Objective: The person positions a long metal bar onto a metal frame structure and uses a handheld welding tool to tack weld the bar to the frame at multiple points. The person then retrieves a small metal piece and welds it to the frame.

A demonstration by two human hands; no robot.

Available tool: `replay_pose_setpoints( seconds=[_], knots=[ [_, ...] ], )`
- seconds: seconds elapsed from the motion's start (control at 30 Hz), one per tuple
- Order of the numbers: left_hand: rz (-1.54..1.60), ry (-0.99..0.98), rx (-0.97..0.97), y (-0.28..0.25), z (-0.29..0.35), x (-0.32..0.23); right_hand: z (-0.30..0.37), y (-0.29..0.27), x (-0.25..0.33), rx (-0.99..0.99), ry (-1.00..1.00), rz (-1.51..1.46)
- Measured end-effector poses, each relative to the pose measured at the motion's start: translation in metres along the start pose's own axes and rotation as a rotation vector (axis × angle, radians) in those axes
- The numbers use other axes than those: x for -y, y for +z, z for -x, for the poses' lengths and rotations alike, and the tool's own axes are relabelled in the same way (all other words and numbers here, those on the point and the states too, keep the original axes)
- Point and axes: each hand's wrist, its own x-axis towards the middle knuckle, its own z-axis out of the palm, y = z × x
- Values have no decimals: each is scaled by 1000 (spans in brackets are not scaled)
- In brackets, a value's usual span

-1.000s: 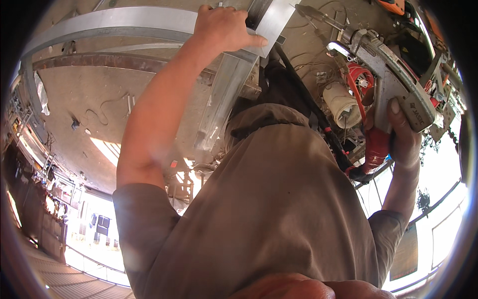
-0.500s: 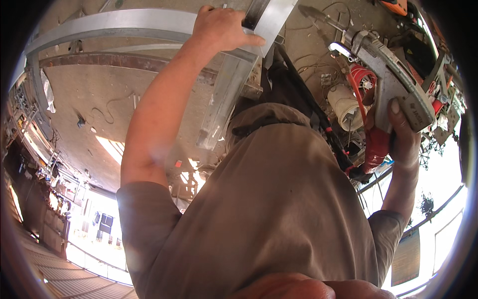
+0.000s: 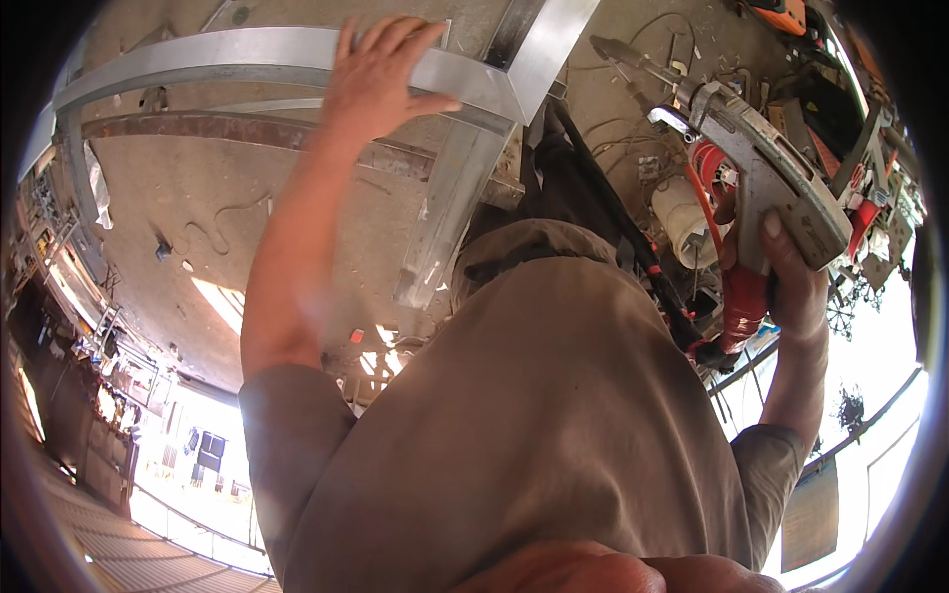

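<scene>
My left hand lies with spread fingers over a silver square-tube metal frame, left of the mitred corner where two tubes meet. Its thumb points right, along the tube. On the right, my right hand is wrapped around a gun-shaped grey metal tool. A red wrapping covers the lower part of its grip, and my thumb rests against the body. The tool's narrow front end slants up and left, clear of the frame. Some of my right fingers are hidden behind the grip.
A whitish bucket and a red reel-like object stand behind the tool. Cables trail over the floor. Mixed tools and scrap crowd the right side. A rusty bar runs below the frame's long tube.
My left hand has slid left along the tube, away from the corner, and its fingers have spread. The tool in my right hand has shifted slightly down and left.
</scene>
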Motion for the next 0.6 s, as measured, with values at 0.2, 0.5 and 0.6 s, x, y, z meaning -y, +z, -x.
replay_pose_setpoints(
  seconds=[0.2,0.5,0.6],
  knots=[
    [-12,5,-221,8,25,50,-18,19,32,4,93,184],
    [24,44,-456,33,23,62,-58,63,112,-77,346,453],
    [10,39,-480,37,21,64,-74,75,140,-73,582,494]
  ],
)
